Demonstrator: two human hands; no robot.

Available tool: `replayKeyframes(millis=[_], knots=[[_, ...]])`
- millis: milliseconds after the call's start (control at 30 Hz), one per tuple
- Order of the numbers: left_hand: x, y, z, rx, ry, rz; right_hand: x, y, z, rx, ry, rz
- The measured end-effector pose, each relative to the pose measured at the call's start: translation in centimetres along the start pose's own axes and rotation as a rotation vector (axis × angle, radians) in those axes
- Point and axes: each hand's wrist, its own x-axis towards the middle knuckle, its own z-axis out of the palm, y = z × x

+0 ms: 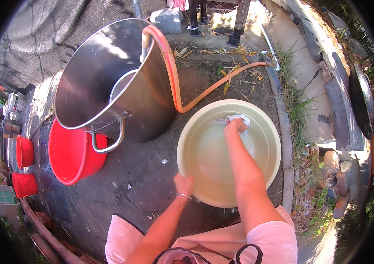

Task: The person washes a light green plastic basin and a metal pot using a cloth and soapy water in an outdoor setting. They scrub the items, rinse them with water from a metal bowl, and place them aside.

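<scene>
A wide, pale yellow plastic basin [203,194] sits on the ground before me, with water in it. My left hand [183,184] grips the basin's rim at its near left side. Inside the far part of the basin, my right hand [235,126] is closed on a white cloth [239,117]. Part of the cloth trails down below the fingers into the water. Left of the basin stands a tall stainless steel pot [154,89], tilted in view, with a loop handle [120,138] facing me.
An orange hose [172,79] hooks over the pot's rim and runs to a white pipe [276,64]. A large red tub [70,155] stands behind the pot's handle, smaller red tubs [24,151] farther left. A concrete curb [286,158], grass and bricks [331,161] border the right.
</scene>
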Motion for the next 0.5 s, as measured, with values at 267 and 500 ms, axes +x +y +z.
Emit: replayKeyframes(millis=[267,500], knots=[[-0.7,1.3,0.1,0.024,0.000,0.032,-12.1,11.0,-7.3,-0.877,-0.939,-0.575],[-2.7,2.5,0.0,0.076,0.029,0.022,-3.9,-4.8,2.5,0.172,0.117,0.108]])
